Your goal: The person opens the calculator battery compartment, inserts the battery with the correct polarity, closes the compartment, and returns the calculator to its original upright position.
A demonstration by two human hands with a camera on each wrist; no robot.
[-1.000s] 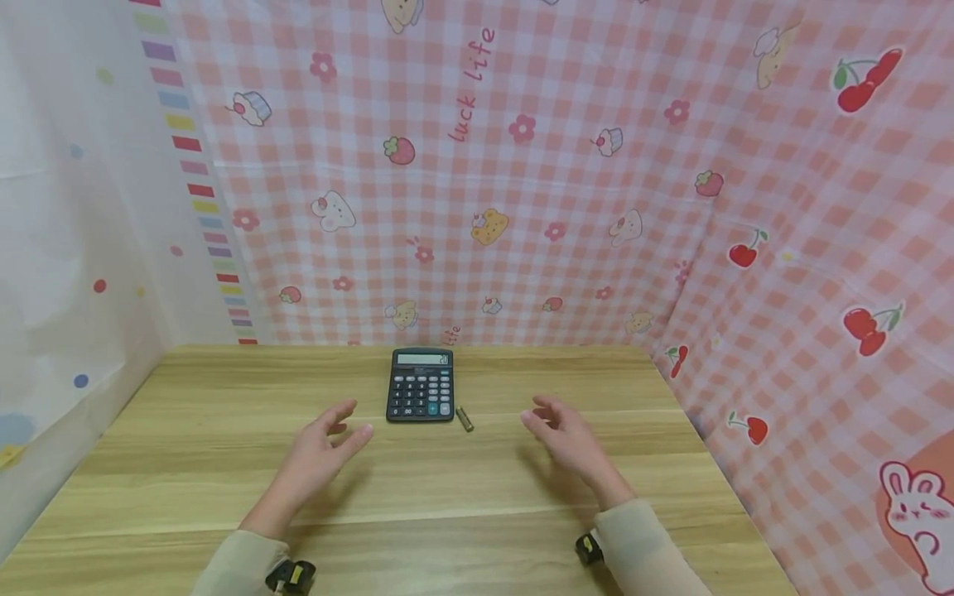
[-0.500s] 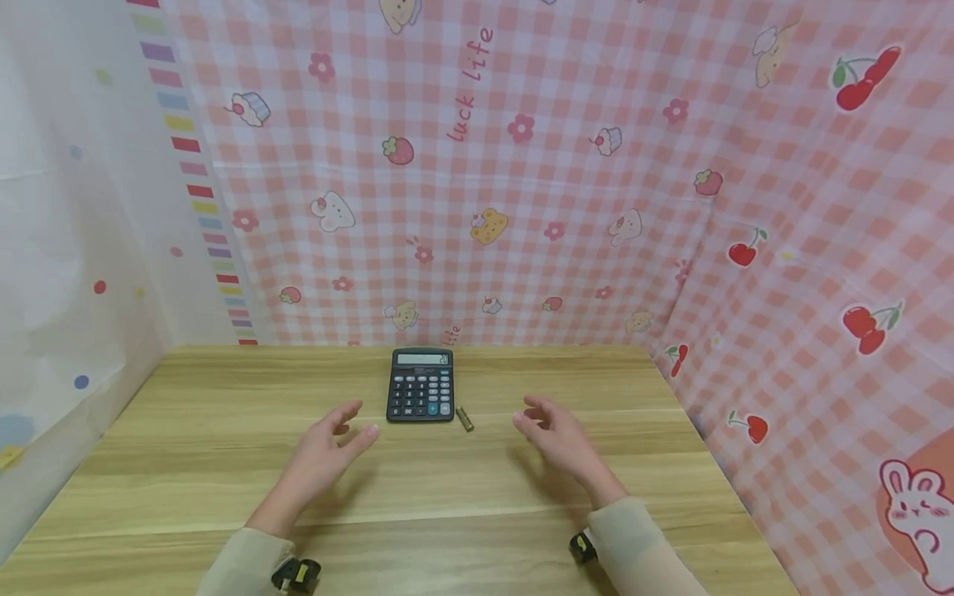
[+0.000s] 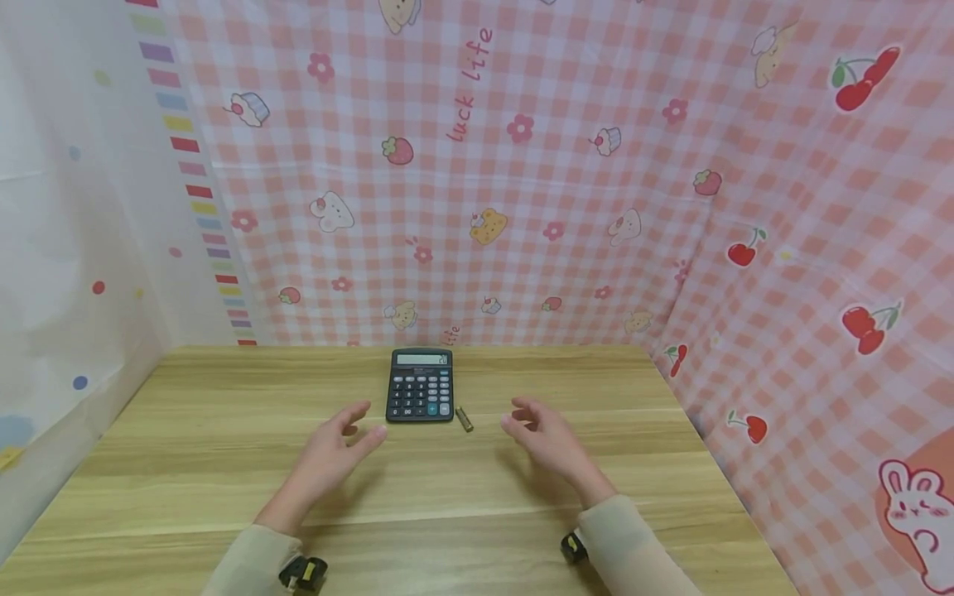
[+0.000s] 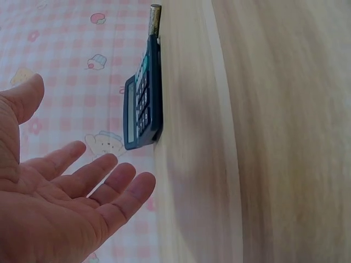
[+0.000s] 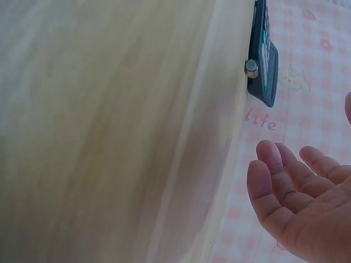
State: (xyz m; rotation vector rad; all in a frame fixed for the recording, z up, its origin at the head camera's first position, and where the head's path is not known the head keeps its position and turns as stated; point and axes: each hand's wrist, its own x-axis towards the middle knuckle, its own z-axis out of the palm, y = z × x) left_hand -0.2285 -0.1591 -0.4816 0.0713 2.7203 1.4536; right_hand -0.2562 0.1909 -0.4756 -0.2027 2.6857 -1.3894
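Observation:
A black calculator (image 3: pixel 420 386) lies near the back of the wooden table, its display reading 20. Close to its lower right corner is a small battery (image 3: pixel 464 419), lying at a slant. My left hand (image 3: pixel 331 451) hovers above the table in front and to the left of the calculator, fingers relaxed and holding nothing. On the other side, my right hand (image 3: pixel 550 439) hovers to the right of the battery, likewise with loose fingers and nothing in it. The left wrist view shows the calculator (image 4: pixel 143 104) beyond the spread fingers; in the right wrist view the battery's end (image 5: pixel 252 68) faces me.
The wooden table (image 3: pixel 447 530) ends at the back against a pink checked cloth (image 3: pixel 447 190). Another printed cloth (image 3: pixel 812 273) rises along the right side, and a white dotted cloth (image 3: pixel 82 248) hangs on the left. Each wrist carries a small black camera (image 3: pixel 302 571).
Both hands have drifted slowly inward, the left one to the right and the right one to the left. The calculator and battery have stayed in place.

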